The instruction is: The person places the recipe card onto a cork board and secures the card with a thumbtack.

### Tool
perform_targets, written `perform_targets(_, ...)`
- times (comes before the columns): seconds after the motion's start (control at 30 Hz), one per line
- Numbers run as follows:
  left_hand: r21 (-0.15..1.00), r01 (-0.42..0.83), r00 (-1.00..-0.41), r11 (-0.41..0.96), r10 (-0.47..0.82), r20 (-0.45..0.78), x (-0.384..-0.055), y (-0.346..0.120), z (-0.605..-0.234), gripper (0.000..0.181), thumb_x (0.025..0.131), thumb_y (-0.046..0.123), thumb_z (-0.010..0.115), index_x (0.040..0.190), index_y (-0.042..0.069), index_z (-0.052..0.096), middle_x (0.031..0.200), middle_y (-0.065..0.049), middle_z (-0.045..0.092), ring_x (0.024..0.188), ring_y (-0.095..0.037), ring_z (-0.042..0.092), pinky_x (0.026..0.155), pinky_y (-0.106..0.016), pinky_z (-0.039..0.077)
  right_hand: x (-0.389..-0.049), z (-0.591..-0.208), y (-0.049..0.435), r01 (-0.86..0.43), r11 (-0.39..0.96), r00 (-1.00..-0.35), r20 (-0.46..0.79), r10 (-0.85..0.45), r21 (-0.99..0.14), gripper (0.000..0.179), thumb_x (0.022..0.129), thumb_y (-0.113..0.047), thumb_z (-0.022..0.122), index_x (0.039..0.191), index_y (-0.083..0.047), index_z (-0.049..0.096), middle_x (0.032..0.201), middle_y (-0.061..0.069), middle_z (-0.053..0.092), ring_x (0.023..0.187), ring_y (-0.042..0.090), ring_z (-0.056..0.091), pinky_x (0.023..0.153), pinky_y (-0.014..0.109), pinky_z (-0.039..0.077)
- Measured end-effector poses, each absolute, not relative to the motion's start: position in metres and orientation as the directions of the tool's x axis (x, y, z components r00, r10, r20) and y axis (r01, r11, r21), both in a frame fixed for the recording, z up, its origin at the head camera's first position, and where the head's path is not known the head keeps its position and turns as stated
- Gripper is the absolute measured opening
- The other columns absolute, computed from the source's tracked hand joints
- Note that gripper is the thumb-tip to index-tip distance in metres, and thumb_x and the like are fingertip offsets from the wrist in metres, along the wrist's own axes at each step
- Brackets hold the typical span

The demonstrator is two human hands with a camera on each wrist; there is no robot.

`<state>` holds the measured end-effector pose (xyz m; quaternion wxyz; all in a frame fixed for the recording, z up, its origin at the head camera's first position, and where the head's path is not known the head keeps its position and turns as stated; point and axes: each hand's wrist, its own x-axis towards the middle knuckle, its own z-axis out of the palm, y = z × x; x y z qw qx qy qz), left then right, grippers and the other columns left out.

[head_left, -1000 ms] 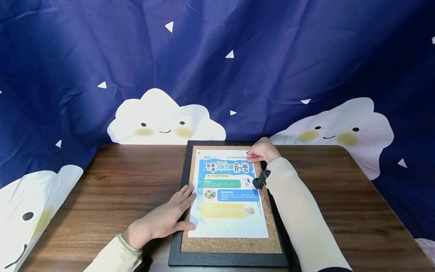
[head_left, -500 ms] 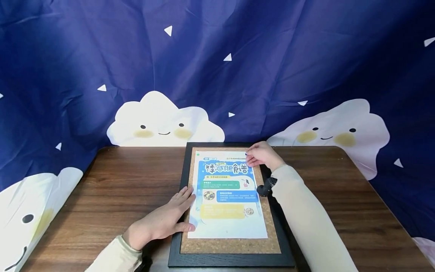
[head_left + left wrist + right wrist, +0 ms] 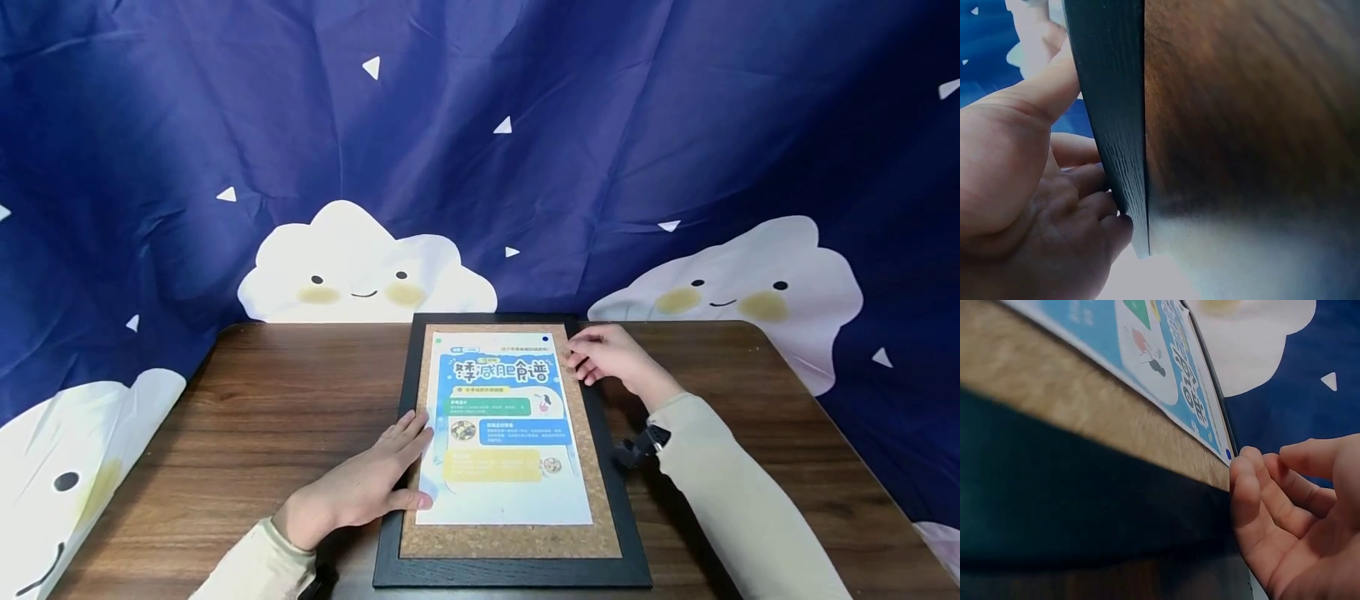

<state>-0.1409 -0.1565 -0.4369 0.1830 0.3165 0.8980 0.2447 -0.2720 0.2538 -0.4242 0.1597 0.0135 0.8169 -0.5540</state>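
A printed paper poster point(image 3: 502, 507) lies on a cork board point(image 3: 510, 543) with a black frame point(image 3: 513, 574). A green pin point(image 3: 438, 341) sits in its upper left corner and a dark blue pin point(image 3: 545, 339) in its upper right, also seen as a blue dot point(image 3: 1229, 454) in the right wrist view. My left hand point(image 3: 367, 479) rests across the frame's left side, fingertips and thumb touching the paper's left edge. My right hand point(image 3: 611, 358) is over the frame's upper right side, beside the paper, fingers loosely bent and holding nothing.
The board lies on a brown wooden table point(image 3: 750, 433). Behind the table hangs a dark blue curtain point(image 3: 570, 167) with white cloud faces. A small black device point(image 3: 643, 446) sits on the right wrist.
My right hand has let go of the blue pin and moved right, off the paper's upper right corner. The pin now shows there. My left hand stays in place.
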Motion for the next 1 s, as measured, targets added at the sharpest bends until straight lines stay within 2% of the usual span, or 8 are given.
perform_targets(0.37, 0.558, 0.489, -0.725, 0.670, 0.668, -0.167, -0.142, -0.156, -0.438, 0.092, 0.103, 0.044, 0.071, 0.168, -0.004, 0.029, 0.180, -0.024, 0.012, 0.169, -0.043, 0.008, 0.132, -0.064, 0.021, -0.227, -0.415, 0.285, 0.165, 0.433, -0.960, -0.244, -0.135, -0.886, 0.041, 0.111, -0.021, 0.061, 0.135, 0.012, 0.059, 0.092, 0.008, 0.072, 0.070, 0.015, 0.065, 0.058, 0.029, 0.057)
perform_targets(0.67, 0.567, 0.489, -0.724, 0.663, 0.671, -0.161, -0.139, -0.158, -0.439, 0.093, 0.102, 0.046, 0.071, 0.168, -0.005, 0.029, 0.180, -0.025, 0.012, 0.169, -0.045, 0.008, 0.132, -0.065, 0.021, -0.207, -0.417, 0.308, 0.186, 0.472, -0.956, -0.270, -0.117, -0.862, 0.041, 0.112, -0.024, 0.059, 0.134, 0.010, 0.060, 0.089, 0.007, 0.069, 0.066, 0.015, 0.060, 0.053, 0.029, 0.055)
perform_targets(1.0, 0.554, 0.503, -0.723, 0.664, 0.674, -0.151, -0.140, -0.157, -0.437, 0.092, 0.103, 0.045, 0.071, 0.167, -0.006, 0.030, 0.180, -0.026, 0.012, 0.168, -0.045, 0.009, 0.132, -0.065, 0.021, -0.182, -0.422, 0.334, 0.174, 0.502, -0.962, -0.256, -0.098, -0.847, 0.041, 0.113, -0.027, 0.059, 0.130, 0.010, 0.062, 0.088, 0.007, 0.067, 0.066, 0.016, 0.062, 0.054, 0.029, 0.056)
